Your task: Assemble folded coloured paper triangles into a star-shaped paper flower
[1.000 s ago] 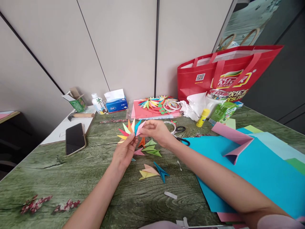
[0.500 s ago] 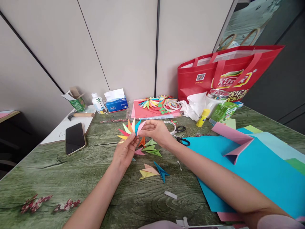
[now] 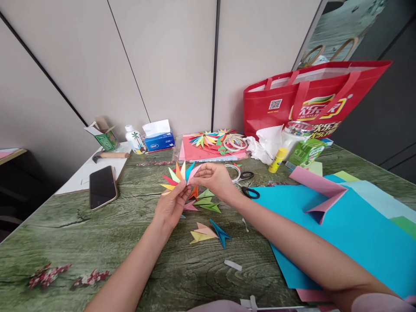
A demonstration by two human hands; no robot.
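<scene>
Above the table, my left hand [image 3: 173, 203] pinches the inner base of a multicoloured folded-paper fan [image 3: 175, 175], its pointed pieces spreading up and left. My right hand [image 3: 213, 177] has its fingers closed on a pink folded-paper piece [image 3: 194, 172] at the fan's right end, beside a blue point. Below the hands lie loose folded pieces: green ones [image 3: 208, 203], an orange one [image 3: 194, 193] and a pink one [image 3: 190, 206]. Nearer me are a yellow piece [image 3: 202, 236], a peach one [image 3: 208, 229] and a dark blue one [image 3: 221, 234].
Black-handled scissors [image 3: 249, 192] and a tape roll [image 3: 233, 172] lie behind my right wrist. Coloured sheets [image 3: 292, 225] sit under my right forearm. A glue stick [image 3: 277, 160], red bag [image 3: 260, 108], tissue pack [image 3: 159, 141], phone [image 3: 103, 187] and hammer [image 3: 112, 155] surround the work area.
Both hands keep their hold on the fan and the pink piece, almost unmoved. The whole view has shifted very slightly.
</scene>
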